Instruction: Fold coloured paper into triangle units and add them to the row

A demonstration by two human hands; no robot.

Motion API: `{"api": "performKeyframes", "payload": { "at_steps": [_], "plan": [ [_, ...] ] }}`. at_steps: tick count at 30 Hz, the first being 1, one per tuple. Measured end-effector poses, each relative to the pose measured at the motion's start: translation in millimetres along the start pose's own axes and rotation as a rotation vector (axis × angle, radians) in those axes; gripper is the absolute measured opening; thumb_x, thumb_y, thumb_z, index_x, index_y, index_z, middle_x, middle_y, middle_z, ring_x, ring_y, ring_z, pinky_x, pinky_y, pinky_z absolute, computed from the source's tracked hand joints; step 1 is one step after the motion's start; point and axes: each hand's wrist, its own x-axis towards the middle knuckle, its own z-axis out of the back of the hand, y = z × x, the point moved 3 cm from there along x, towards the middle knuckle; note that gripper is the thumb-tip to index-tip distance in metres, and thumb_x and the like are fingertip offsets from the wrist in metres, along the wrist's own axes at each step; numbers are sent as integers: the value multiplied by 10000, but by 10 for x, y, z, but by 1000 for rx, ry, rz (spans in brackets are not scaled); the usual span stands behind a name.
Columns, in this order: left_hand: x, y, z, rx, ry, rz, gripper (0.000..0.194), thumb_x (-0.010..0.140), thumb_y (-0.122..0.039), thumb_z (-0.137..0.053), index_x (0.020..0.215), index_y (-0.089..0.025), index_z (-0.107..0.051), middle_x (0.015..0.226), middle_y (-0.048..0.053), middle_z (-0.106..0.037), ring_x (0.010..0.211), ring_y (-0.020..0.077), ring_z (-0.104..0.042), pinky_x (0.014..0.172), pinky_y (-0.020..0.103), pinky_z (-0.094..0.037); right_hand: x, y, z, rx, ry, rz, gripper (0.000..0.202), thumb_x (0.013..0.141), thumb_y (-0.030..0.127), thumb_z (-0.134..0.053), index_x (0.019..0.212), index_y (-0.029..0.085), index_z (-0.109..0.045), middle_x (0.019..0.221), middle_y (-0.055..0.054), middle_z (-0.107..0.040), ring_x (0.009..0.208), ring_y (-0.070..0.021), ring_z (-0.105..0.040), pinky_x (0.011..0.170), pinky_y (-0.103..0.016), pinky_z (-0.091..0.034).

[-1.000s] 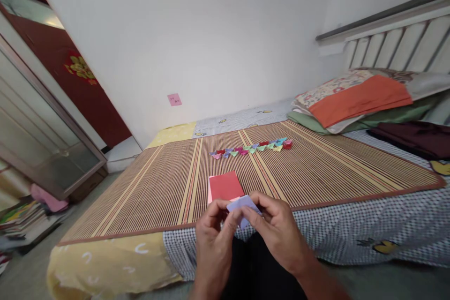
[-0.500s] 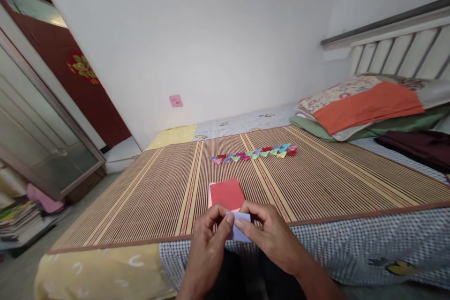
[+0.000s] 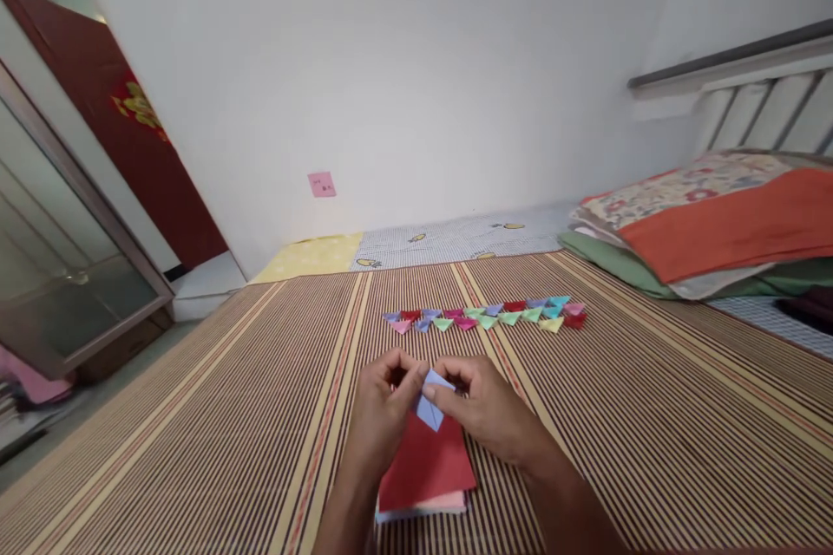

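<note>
My left hand (image 3: 379,409) and my right hand (image 3: 485,406) meet over a striped bamboo mat (image 3: 227,416) and together pinch a small, partly folded lavender paper (image 3: 429,402). Directly beneath the hands lies a stack of square paper sheets with a red sheet on top (image 3: 426,468); pale pink and blue edges peek out at its near side. Farther out on the mat, a row of several small folded paper triangles (image 3: 485,316) in pink, green, red, blue and purple runs left to right.
Folded pillows and blankets in orange, floral and green (image 3: 709,225) are stacked at the right, under a slatted headboard (image 3: 761,113). A white wall with a pink note (image 3: 322,184) is behind. A glass-fronted cabinet (image 3: 58,269) and a dark red door stand left.
The view has moved forward and down over the mat. My hands, with the lavender paper, shifted from the bed's edge to above the red stack, and the paper is folded smaller.
</note>
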Motion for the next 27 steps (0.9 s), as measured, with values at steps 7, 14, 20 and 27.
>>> {"api": "performKeyframes", "payload": {
  "at_steps": [7,14,20,27],
  "plan": [
    [136,298,49,-114,-54,-21,197,929,-384,-630,907,-192,-670,814,15,-630,732,152,-556,677,250,-460,193,-530,74,177,-125,-75,220,904,298,-611,731,163,-608,669,23,-545,624,-120,-495,587,-243,-386],
    [174,480,114,-121,87,-8,148,871,-292,-701,891,-189,-805,927,97,-713,888,230,-655,778,312,-506,210,-797,21,207,-73,-139,274,885,367,-655,707,163,-610,616,42,-491,571,-107,-467,534,-225,-373],
    [212,604,122,-229,-28,77,117,752,-255,-807,837,-176,-820,846,72,-707,784,184,-653,677,255,-507,195,-818,25,289,-194,-132,150,846,301,-695,882,183,-611,725,20,-604,645,-128,-568,570,-234,-443],
    [198,621,43,-262,-107,142,111,714,-255,-840,789,-185,-798,765,50,-725,670,151,-627,620,244,-509,178,-760,-26,355,-167,-135,90,861,254,-665,836,187,-610,676,30,-578,608,-117,-544,581,-249,-446]
  ]
}}
